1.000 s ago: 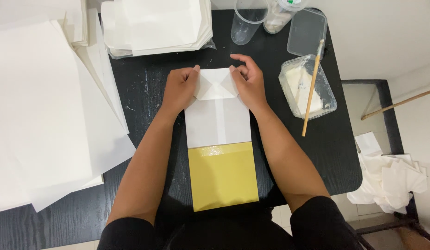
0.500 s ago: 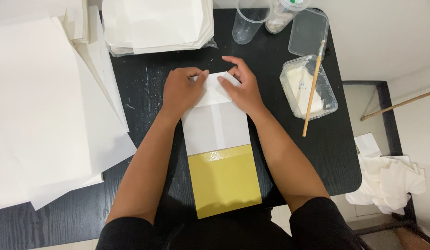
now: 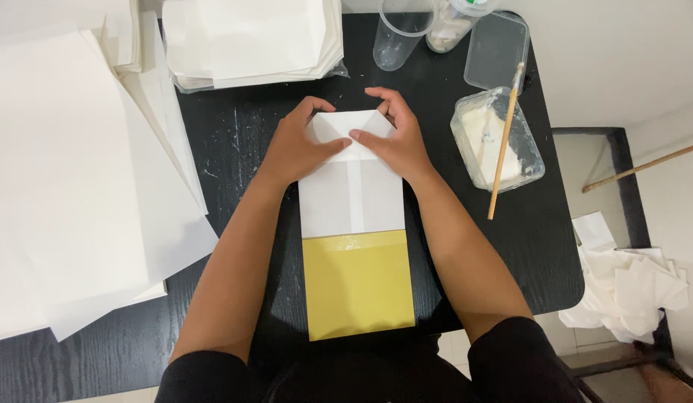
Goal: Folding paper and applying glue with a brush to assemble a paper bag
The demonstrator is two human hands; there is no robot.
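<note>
Paper bag [image 3: 351, 201]: white, flat at tabletop centre, folded end toward the far edge, yellow sheet [image 3: 358, 285] at its near end.
Left hand [image 3: 298, 145]: fingers flat, pressing fold.
Right hand [image 3: 395, 138]: pressing fold likewise.
Glue tub [image 3: 495, 142]: near right edge, brush [image 3: 504, 142] across it.

Both hands [image 3: 350, 145] on folded paper bag [image 3: 351, 186]

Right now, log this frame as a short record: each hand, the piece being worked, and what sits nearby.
left hand: pressing the folded top of the white paper piece
right hand: pressing the same fold, fingertips meeting the left
lower part: yellow panel
right side: clear tub of white paste, brush resting across it
left side: loose white sheets
surface: black table
</note>
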